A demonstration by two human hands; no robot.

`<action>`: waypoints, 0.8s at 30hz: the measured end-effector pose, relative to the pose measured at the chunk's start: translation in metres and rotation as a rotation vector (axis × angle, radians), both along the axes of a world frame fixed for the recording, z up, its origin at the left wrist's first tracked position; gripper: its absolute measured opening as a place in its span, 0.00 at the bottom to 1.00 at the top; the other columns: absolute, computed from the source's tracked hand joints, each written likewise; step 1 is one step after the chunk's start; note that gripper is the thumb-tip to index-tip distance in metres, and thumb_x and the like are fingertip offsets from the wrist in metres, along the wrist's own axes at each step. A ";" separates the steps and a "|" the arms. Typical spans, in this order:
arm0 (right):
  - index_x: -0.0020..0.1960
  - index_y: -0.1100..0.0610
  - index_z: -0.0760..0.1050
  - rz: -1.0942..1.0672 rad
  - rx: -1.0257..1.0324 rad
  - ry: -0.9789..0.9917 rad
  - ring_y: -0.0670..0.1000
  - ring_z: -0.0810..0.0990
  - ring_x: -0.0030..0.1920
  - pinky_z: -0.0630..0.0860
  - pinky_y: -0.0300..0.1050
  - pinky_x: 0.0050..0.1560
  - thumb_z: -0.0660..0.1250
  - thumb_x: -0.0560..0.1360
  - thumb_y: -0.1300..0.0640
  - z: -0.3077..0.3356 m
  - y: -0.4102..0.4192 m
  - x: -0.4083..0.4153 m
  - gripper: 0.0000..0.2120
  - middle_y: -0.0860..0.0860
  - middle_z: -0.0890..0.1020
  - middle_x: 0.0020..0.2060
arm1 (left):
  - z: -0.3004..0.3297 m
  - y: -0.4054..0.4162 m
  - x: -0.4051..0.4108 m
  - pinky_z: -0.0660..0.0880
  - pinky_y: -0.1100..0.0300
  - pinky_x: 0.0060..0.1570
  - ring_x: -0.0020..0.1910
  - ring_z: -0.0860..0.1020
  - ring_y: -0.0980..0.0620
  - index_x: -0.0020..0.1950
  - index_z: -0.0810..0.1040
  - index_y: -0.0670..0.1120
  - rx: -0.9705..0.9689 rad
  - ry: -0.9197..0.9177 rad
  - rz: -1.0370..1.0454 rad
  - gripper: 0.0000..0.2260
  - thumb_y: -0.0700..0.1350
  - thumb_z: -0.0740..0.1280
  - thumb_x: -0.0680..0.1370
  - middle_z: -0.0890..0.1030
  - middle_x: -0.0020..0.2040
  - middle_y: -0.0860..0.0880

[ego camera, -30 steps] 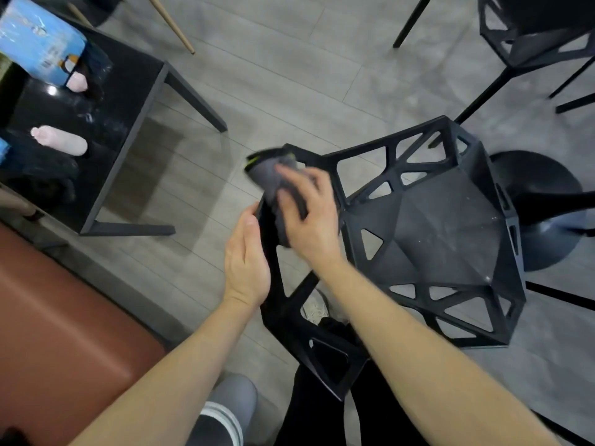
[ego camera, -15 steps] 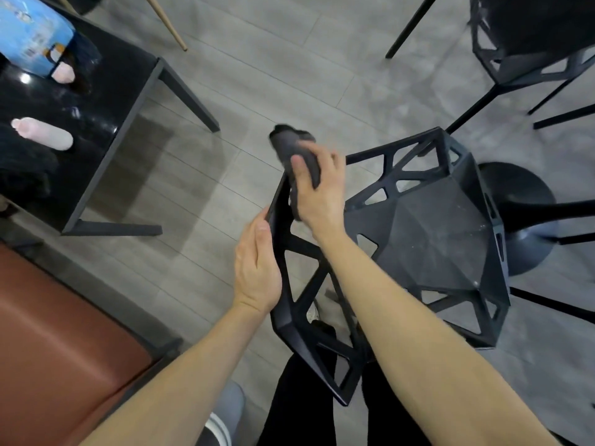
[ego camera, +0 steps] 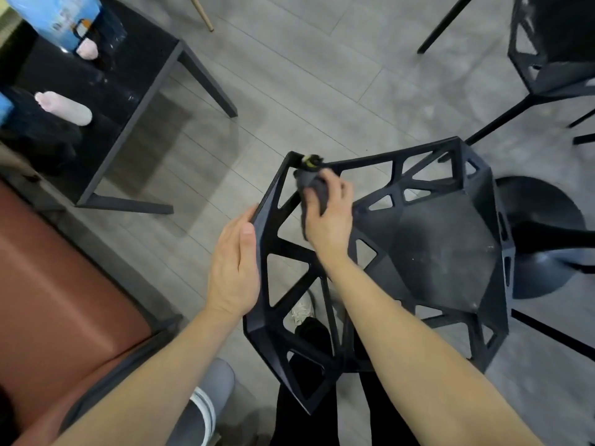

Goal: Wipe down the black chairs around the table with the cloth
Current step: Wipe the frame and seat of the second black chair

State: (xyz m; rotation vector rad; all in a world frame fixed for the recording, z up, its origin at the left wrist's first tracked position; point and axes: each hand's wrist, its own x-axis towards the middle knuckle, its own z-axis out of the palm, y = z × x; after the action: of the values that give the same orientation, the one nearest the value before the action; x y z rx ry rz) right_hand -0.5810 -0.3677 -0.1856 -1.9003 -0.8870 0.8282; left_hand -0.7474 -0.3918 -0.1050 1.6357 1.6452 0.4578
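A black chair (ego camera: 444, 252) with an angular, cut-out frame stands in front of me, its backrest nearest my body. My right hand (ego camera: 328, 217) grips a dark grey cloth (ego camera: 310, 185) and presses it on the inner face of the backrest near the top left corner. My left hand (ego camera: 235, 268) lies with straight fingers against the outer left edge of the backrest. A second black chair (ego camera: 553, 53) stands at the top right.
A low black table (ego camera: 135, 101) at the upper left carries a pink bottle (ego camera: 64, 108) and a blue package (ego camera: 61, 17). A reddish-brown bench seat (ego camera: 61, 291) fills the lower left. A round black pedestal base (ego camera: 544, 226) sits right of the chair on the grey floor.
My right hand has slid the cloth along the top left part of the backrest and now sits lower, inside the frame. My left hand stays against the backrest's outer edge.
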 end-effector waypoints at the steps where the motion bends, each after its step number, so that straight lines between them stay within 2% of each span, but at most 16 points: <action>1: 0.71 0.49 0.74 -0.121 -0.132 0.062 0.48 0.76 0.57 0.76 0.47 0.59 0.66 0.85 0.50 -0.006 0.006 0.013 0.15 0.52 0.74 0.64 | 0.005 -0.001 0.002 0.66 0.46 0.80 0.78 0.71 0.55 0.81 0.73 0.46 -0.004 0.055 -0.010 0.27 0.57 0.47 0.89 0.76 0.76 0.51; 3: 0.69 0.46 0.75 -0.276 -0.240 0.159 0.48 0.76 0.57 0.75 0.48 0.61 0.65 0.85 0.47 -0.005 0.003 0.028 0.13 0.51 0.75 0.64 | 0.016 -0.002 0.009 0.66 0.48 0.81 0.78 0.70 0.55 0.82 0.70 0.46 -0.009 0.135 -0.035 0.31 0.62 0.46 0.88 0.76 0.77 0.50; 4: 0.68 0.46 0.76 -0.272 -0.186 0.167 0.46 0.76 0.58 0.75 0.46 0.63 0.66 0.85 0.46 0.005 -0.004 0.027 0.13 0.50 0.75 0.63 | 0.021 -0.003 0.011 0.65 0.50 0.80 0.78 0.70 0.54 0.83 0.70 0.46 -0.009 0.163 -0.045 0.33 0.64 0.46 0.87 0.76 0.78 0.50; 6: 0.66 0.47 0.77 -0.126 -0.008 0.180 0.40 0.75 0.60 0.71 0.34 0.65 0.68 0.83 0.48 0.031 -0.021 0.005 0.12 0.49 0.76 0.62 | 0.032 0.001 0.015 0.67 0.49 0.78 0.76 0.73 0.50 0.79 0.74 0.45 -0.066 0.220 -0.043 0.36 0.66 0.45 0.85 0.78 0.75 0.47; 8: 0.67 0.51 0.77 0.063 0.104 0.173 0.39 0.75 0.62 0.67 0.28 0.64 0.70 0.83 0.51 0.035 -0.045 -0.026 0.13 0.49 0.75 0.61 | 0.043 0.012 0.023 0.70 0.44 0.69 0.67 0.78 0.39 0.63 0.81 0.41 -0.180 0.297 0.016 0.36 0.66 0.45 0.86 0.83 0.63 0.38; 10: 0.68 0.51 0.76 0.039 0.034 0.185 0.39 0.75 0.61 0.66 0.26 0.61 0.69 0.83 0.50 0.011 -0.041 -0.031 0.15 0.49 0.74 0.61 | 0.045 0.029 0.034 0.70 0.44 0.61 0.58 0.79 0.36 0.52 0.80 0.39 -0.287 0.369 0.056 0.32 0.62 0.45 0.89 0.83 0.53 0.36; 13: 0.68 0.48 0.75 -0.239 -0.273 0.302 0.52 0.78 0.63 0.70 0.38 0.56 0.67 0.84 0.47 -0.022 -0.007 0.010 0.14 0.51 0.75 0.61 | 0.033 0.054 0.047 0.72 0.46 0.55 0.51 0.79 0.36 0.48 0.79 0.40 -0.223 0.418 -0.005 0.33 0.60 0.44 0.89 0.82 0.44 0.40; 14: 0.67 0.48 0.75 -0.275 -0.277 0.297 0.53 0.79 0.62 0.70 0.39 0.54 0.66 0.84 0.46 -0.024 -0.003 0.020 0.13 0.51 0.77 0.61 | 0.027 0.057 0.049 0.74 0.45 0.54 0.48 0.80 0.37 0.48 0.81 0.40 -0.178 0.417 -0.027 0.34 0.60 0.43 0.89 0.82 0.40 0.40; 16: 0.67 0.47 0.75 -0.245 -0.117 0.270 0.47 0.78 0.62 0.72 0.37 0.56 0.65 0.84 0.45 -0.005 0.000 0.022 0.13 0.48 0.78 0.62 | 0.016 0.060 0.049 0.77 0.42 0.53 0.44 0.80 0.37 0.51 0.84 0.38 -0.110 0.428 -0.048 0.37 0.61 0.42 0.86 0.82 0.37 0.39; 18: 0.67 0.48 0.76 -0.072 0.040 0.253 0.40 0.76 0.61 0.70 0.32 0.61 0.67 0.83 0.47 0.020 -0.008 0.001 0.13 0.47 0.78 0.60 | 0.013 0.059 0.048 0.76 0.39 0.52 0.44 0.80 0.34 0.44 0.80 0.39 -0.084 0.427 -0.039 0.34 0.60 0.44 0.87 0.81 0.37 0.37; 20: 0.67 0.51 0.76 0.067 0.108 0.182 0.39 0.74 0.57 0.67 0.26 0.58 0.68 0.83 0.50 0.021 -0.017 -0.021 0.14 0.49 0.75 0.59 | 0.013 0.059 0.048 0.76 0.37 0.52 0.45 0.80 0.31 0.37 0.75 0.42 -0.072 0.430 -0.053 0.31 0.57 0.45 0.88 0.81 0.38 0.34; 21: 0.68 0.51 0.76 0.033 0.074 0.166 0.39 0.74 0.55 0.67 0.26 0.56 0.68 0.83 0.50 0.011 -0.009 -0.018 0.15 0.50 0.74 0.60 | 0.014 0.059 0.049 0.76 0.37 0.53 0.45 0.80 0.31 0.38 0.77 0.41 -0.072 0.432 -0.051 0.33 0.58 0.44 0.88 0.82 0.39 0.34; 24: 0.70 0.48 0.74 -0.219 -0.248 0.260 0.51 0.78 0.58 0.69 0.40 0.54 0.66 0.85 0.47 -0.028 0.033 0.029 0.15 0.53 0.74 0.63 | 0.017 0.059 0.051 0.77 0.38 0.53 0.43 0.79 0.33 0.47 0.83 0.35 -0.070 0.481 -0.047 0.38 0.60 0.42 0.87 0.81 0.37 0.36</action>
State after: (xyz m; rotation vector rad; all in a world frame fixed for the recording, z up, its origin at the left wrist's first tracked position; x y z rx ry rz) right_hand -0.5515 -0.3349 -0.2140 -1.9988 -0.4247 1.0580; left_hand -0.6962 -0.3331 -0.0884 1.8213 1.9330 -0.0269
